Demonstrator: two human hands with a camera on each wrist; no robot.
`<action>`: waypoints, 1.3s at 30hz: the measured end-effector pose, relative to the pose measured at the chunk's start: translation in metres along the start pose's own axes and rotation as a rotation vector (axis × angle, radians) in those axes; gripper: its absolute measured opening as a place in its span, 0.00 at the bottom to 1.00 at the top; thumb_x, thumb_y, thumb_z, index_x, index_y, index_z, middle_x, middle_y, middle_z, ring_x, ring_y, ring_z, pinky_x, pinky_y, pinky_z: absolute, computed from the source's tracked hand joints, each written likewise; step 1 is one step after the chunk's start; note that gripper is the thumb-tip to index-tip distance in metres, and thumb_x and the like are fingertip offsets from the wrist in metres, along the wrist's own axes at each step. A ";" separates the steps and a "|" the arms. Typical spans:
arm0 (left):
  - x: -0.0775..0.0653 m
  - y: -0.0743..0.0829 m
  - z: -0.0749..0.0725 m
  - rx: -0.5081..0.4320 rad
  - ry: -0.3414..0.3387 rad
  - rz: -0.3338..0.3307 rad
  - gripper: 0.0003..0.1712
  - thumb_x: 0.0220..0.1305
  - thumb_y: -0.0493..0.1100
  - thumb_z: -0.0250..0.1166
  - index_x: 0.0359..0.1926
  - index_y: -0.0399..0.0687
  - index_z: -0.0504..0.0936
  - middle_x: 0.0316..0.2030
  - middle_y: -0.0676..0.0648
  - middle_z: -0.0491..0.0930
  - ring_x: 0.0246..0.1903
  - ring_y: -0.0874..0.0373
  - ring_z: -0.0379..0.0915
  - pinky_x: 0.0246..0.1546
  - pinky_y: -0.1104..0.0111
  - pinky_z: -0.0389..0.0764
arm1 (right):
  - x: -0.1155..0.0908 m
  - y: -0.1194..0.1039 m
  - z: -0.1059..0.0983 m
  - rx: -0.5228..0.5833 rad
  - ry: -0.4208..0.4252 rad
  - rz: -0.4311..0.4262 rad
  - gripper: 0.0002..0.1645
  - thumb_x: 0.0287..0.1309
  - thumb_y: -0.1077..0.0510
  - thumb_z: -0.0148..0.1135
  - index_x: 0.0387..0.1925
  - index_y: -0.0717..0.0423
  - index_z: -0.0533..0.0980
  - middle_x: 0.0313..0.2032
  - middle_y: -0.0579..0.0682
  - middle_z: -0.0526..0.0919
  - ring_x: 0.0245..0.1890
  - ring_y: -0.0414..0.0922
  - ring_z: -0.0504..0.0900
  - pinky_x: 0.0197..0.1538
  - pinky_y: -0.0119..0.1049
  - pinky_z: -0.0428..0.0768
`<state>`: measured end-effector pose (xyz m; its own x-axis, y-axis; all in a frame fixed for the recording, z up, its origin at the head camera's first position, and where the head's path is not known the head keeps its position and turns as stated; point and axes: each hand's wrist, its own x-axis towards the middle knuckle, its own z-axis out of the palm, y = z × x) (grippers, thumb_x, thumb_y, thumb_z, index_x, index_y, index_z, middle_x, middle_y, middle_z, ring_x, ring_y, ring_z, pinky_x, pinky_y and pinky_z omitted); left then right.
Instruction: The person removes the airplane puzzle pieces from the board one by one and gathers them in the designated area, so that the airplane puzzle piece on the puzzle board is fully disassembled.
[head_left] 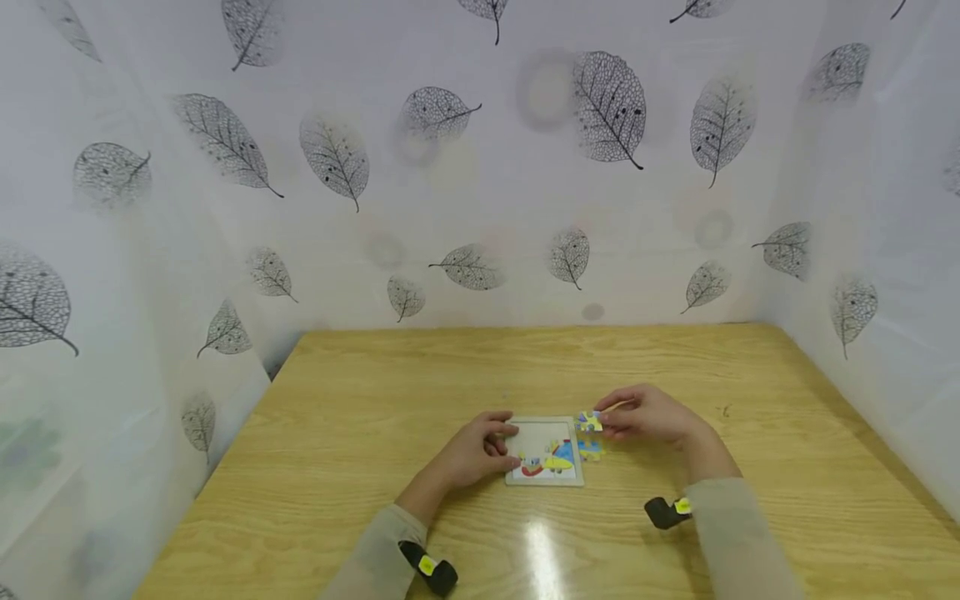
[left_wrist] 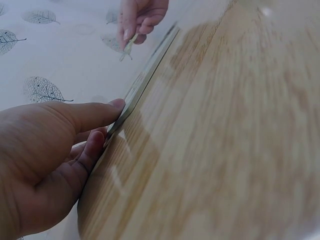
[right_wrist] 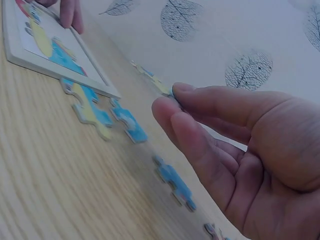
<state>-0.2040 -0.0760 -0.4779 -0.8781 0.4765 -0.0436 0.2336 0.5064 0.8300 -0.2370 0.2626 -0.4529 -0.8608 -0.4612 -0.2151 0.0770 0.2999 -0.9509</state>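
A pale square puzzle tray (head_left: 546, 482) lies on the table, partly filled along its lower side with a yellow, blue and red picture. My left hand (head_left: 474, 450) holds the tray's left edge, its thumb on the rim (left_wrist: 131, 106) in the left wrist view. Between thumb and fingertips my right hand (head_left: 648, 415) pinches a yellow and blue puzzle piece (head_left: 590, 421), raised near the tray's upper right corner. Seen edge-on in the right wrist view, that piece (right_wrist: 150, 77) is partly covered by the fingertips. Another yellow and blue puzzle piece (right_wrist: 90, 107) lies against the tray's right side.
More loose blue puzzle pieces (right_wrist: 129, 121) lie in a row under my right hand, one farther along (right_wrist: 175, 182). The wooden table (head_left: 360, 417) meets a white leaf-patterned curtain (head_left: 480, 192) at the back and sides. Dark wrist cameras (head_left: 666, 512) sit on both sleeves.
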 end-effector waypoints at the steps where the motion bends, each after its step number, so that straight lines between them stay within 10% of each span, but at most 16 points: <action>1: 0.000 0.000 0.000 0.000 0.001 -0.001 0.28 0.61 0.45 0.73 0.60 0.42 0.79 0.71 0.48 0.66 0.39 0.62 0.71 0.40 0.74 0.74 | -0.001 0.000 -0.002 -0.001 0.006 0.002 0.24 0.65 0.59 0.65 0.55 0.75 0.75 0.37 0.57 0.88 0.34 0.41 0.87 0.41 0.36 0.86; 17: 0.001 0.001 -0.001 -0.007 0.002 -0.001 0.28 0.61 0.45 0.73 0.61 0.43 0.79 0.71 0.49 0.66 0.38 0.63 0.72 0.40 0.75 0.75 | -0.030 0.007 -0.034 -0.064 -0.036 0.065 0.24 0.63 0.57 0.67 0.51 0.74 0.77 0.35 0.55 0.89 0.34 0.44 0.88 0.40 0.38 0.86; 39: -0.001 0.001 0.000 -0.001 0.002 -0.020 0.27 0.61 0.45 0.73 0.61 0.46 0.79 0.71 0.52 0.65 0.39 0.63 0.72 0.41 0.74 0.75 | -0.035 -0.005 -0.028 -0.185 -0.001 0.158 0.20 0.58 0.58 0.71 0.46 0.70 0.81 0.34 0.52 0.89 0.33 0.44 0.87 0.39 0.38 0.86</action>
<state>-0.2030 -0.0756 -0.4769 -0.8836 0.4645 -0.0590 0.2156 0.5153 0.8294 -0.2211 0.3011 -0.4343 -0.8452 -0.3968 -0.3580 0.1172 0.5159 -0.8486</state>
